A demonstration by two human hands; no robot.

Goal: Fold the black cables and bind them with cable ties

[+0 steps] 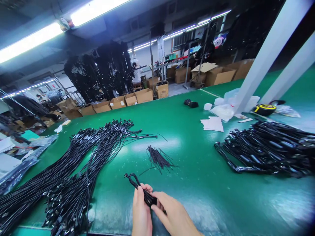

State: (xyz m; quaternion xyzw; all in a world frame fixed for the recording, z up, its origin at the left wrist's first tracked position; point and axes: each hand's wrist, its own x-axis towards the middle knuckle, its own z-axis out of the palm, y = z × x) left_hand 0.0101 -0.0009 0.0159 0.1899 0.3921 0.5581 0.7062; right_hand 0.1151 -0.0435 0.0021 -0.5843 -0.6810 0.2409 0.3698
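My left hand (pixel 141 209) and my right hand (pixel 172 213) meet near the table's front edge, both closed on a coiled black cable (pixel 140 186) whose loop and plug end stick up to the left. A small pile of black twist ties (pixel 158 159) lies just beyond my hands. To the left a long spread of loose black cables (pixel 73 164) stretches across the green table (pixel 197 183). At the right sits a heap of bundled black cables (pixel 268 149).
White paper slips (pixel 213 124), plastic bags (pixel 226 109), a yellow and black tape roll (pixel 265 108) and a black bundle (pixel 191 103) lie at the far side. Two white slanted posts (pixel 268 52) rise at the right. Cardboard boxes (pixel 128 100) line the far edge.
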